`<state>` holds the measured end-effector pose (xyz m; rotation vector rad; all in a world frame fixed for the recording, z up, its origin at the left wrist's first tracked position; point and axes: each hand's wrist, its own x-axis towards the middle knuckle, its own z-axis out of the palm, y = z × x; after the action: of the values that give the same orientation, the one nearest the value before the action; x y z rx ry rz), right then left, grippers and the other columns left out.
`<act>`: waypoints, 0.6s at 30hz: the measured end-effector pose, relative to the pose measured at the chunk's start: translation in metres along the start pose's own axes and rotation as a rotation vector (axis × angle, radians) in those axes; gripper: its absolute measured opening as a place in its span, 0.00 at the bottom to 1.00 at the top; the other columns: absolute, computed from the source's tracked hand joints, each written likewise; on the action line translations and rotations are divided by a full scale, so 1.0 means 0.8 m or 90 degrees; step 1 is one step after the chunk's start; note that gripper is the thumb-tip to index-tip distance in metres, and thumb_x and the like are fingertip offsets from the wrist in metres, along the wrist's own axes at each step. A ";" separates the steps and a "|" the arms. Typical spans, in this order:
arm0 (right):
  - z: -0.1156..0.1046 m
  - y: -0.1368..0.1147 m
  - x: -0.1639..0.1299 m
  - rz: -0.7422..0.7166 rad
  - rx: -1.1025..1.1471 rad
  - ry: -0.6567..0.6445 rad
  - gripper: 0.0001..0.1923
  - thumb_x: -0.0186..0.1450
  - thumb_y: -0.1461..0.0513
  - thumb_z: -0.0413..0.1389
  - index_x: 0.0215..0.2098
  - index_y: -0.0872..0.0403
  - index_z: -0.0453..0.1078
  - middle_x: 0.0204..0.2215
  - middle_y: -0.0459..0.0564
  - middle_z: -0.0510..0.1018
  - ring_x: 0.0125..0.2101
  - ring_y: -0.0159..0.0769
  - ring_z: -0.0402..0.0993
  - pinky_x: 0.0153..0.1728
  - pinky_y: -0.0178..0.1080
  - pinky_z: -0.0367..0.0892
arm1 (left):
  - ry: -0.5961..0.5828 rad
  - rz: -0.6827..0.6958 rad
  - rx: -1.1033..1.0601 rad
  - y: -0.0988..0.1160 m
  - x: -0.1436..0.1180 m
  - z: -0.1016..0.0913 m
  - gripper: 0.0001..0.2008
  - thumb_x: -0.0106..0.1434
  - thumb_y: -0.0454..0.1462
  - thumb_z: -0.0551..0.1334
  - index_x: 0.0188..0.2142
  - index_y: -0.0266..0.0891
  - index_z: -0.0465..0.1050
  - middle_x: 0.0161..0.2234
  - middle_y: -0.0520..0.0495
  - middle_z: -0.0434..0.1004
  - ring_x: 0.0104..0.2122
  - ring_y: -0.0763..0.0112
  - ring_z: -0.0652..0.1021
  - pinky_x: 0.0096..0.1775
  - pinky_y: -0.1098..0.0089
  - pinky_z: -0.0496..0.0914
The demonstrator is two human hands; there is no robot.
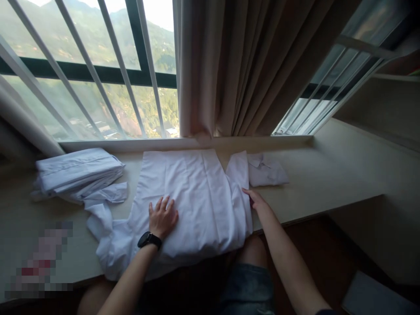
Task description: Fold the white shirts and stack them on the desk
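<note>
A white long-sleeved shirt (193, 197) lies spread on the counter in front of me, its hem toward the window and its upper part hanging over the near edge. My left hand (162, 218), with a black watch on the wrist, rests flat on the cloth with fingers spread. At the shirt's right side, my right hand (257, 200) holds the edge of the sleeve, one finger on top of the cloth and the others partly hidden. One sleeve (238, 168) bends up on the right; the other sleeve (101, 218) lies crumpled at the left.
Folded white garments (80, 170) are stacked at the left on the counter (315, 175). A smaller folded white shirt (267, 170) lies to the right. A blurred-out item (42, 262) is at the near left. Behind stand barred windows and a curtain (236, 65).
</note>
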<state>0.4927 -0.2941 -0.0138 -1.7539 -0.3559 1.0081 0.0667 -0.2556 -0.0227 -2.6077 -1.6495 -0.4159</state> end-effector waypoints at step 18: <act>-0.007 0.015 -0.056 -0.073 0.278 -0.198 0.20 0.62 0.51 0.54 0.40 0.58 0.74 0.36 0.59 0.83 0.40 0.47 0.81 0.43 0.49 0.76 | -0.104 -0.018 -0.012 0.048 -0.037 0.006 0.26 0.72 0.44 0.47 0.68 0.54 0.58 0.71 0.49 0.52 0.70 0.50 0.51 0.64 0.35 0.41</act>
<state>0.4673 -0.3319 -0.0029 -1.1758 -0.3927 1.1760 0.0902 -0.2978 -0.0296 -2.7014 -1.7377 -0.2266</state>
